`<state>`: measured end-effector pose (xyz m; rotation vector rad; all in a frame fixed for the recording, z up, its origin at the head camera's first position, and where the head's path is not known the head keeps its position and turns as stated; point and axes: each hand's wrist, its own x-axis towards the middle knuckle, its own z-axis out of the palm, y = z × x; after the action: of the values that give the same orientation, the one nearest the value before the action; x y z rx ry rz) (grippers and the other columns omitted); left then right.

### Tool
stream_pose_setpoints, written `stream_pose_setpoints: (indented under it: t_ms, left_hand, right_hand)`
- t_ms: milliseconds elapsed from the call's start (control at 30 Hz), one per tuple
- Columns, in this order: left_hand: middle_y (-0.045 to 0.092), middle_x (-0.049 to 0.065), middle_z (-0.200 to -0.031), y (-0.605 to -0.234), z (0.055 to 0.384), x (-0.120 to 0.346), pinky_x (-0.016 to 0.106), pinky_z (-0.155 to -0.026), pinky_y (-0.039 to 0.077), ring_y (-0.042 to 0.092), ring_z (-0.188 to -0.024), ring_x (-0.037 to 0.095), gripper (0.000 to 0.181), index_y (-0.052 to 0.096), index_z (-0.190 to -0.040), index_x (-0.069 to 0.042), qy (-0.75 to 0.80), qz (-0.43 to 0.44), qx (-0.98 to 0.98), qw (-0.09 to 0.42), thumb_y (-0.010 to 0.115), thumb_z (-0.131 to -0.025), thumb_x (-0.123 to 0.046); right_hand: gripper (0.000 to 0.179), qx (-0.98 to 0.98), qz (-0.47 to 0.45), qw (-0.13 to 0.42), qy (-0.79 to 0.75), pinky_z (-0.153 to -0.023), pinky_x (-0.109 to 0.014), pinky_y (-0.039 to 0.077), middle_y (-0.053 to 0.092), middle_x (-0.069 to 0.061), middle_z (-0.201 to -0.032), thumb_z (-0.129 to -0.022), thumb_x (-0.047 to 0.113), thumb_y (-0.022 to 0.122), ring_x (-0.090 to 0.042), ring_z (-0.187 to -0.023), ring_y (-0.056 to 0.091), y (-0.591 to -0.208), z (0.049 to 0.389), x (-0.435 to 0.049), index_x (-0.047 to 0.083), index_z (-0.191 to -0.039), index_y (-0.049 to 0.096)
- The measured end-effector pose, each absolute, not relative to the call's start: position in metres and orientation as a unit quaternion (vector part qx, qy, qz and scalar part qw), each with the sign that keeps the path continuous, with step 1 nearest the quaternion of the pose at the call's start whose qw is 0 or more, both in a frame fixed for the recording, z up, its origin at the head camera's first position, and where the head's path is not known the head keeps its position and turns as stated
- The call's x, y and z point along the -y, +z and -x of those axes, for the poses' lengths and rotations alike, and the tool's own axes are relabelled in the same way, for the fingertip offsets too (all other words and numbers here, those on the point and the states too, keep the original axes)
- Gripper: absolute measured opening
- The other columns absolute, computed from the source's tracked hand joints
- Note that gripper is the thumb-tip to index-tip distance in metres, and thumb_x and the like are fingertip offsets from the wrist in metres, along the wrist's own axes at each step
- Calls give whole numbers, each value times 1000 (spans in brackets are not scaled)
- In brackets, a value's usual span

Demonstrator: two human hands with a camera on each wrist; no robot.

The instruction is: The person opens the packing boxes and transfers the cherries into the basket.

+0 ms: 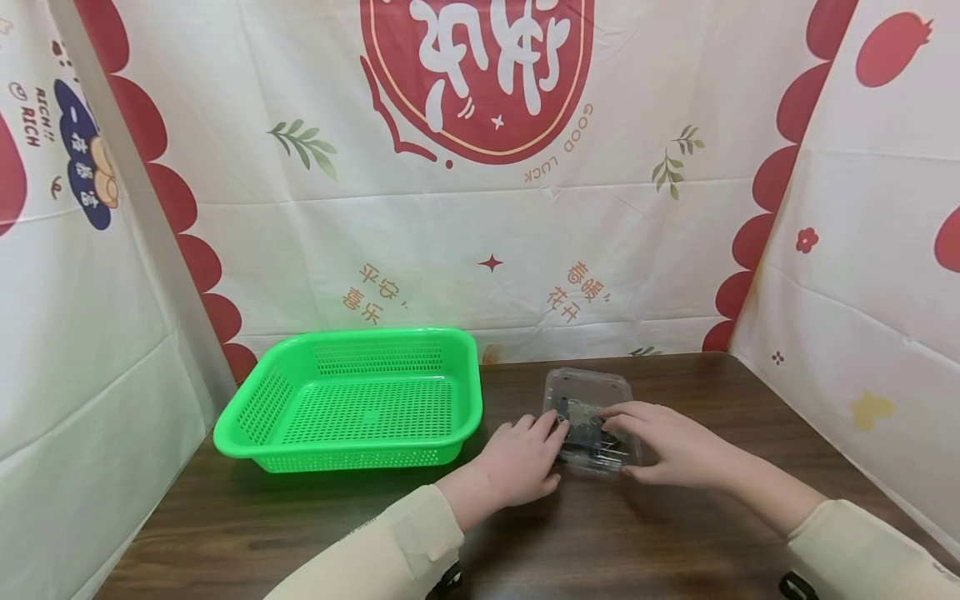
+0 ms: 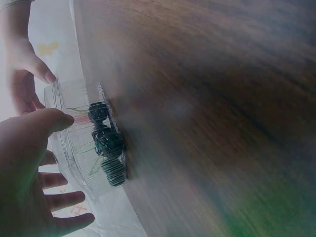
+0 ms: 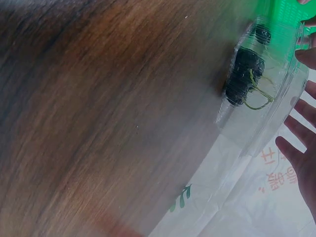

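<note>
A white printed cloth [image 1: 450,217] stood behind and at both sides of a dark wood-grain surface [image 1: 247,517]; the head view took in this whole setting, while the wrist views caught only parts of it. On the surface's left side sat a green basket [image 1: 352,451], seen in full from the head; the right wrist view showed just a piece of it past the container.

The clear plastic container [image 1: 588,383] lay flat on the surface, to the right of the basket and between the two hands. The left hand [image 1: 521,462] was at its left side, fingers spread; the left wrist view showed the thumb over the near side of the rim and the other fingers beyond it. The right hand [image 1: 675,442] was at its right side, fingers apart, partly covering the container from above. How firmly either hand pressed could not be told. Pale sleeves [image 1: 397,542] covered both forearms.

Inside were dark, shiny pieces [image 2: 108,143], blurred by the plastic and partly hidden from the head view by fingers. The wrist views gave their low side profile, and the right one clearly showed a thin, looping green stem [image 3: 270,100].
</note>
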<state>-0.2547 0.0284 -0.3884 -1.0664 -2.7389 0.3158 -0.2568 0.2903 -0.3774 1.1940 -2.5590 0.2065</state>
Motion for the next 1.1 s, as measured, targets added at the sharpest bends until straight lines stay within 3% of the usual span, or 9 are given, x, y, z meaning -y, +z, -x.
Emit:
stream_pose_setpoints:
  t_ms: [433, 1100]
  left_hand:
    - [45, 4, -143, -388, 253, -30, 36, -90, 49, 50, -121, 19, 67, 42, -149, -21, 110, 377, 913, 113, 57, -93, -53]
    - [46, 3, -141, -385, 245, -35, 35, -90, 49, 49, -121, 19, 65, 44, -147, -23, 111, 400, 902, 118, 57, -92, -55]
  right_hand:
    - [51, 893, -416, 158, 66, -89, -46, 47, 55, -3, -133, -70, 15, 82, -22, -118, 54, -379, 259, -293, 11, -118, 64]
    - [57, 904, -400, 136, 58, -91, -50, 46, 54, -12, -136, -67, -1, 79, -30, -122, 52, -381, 262, -298, 8, -121, 63]
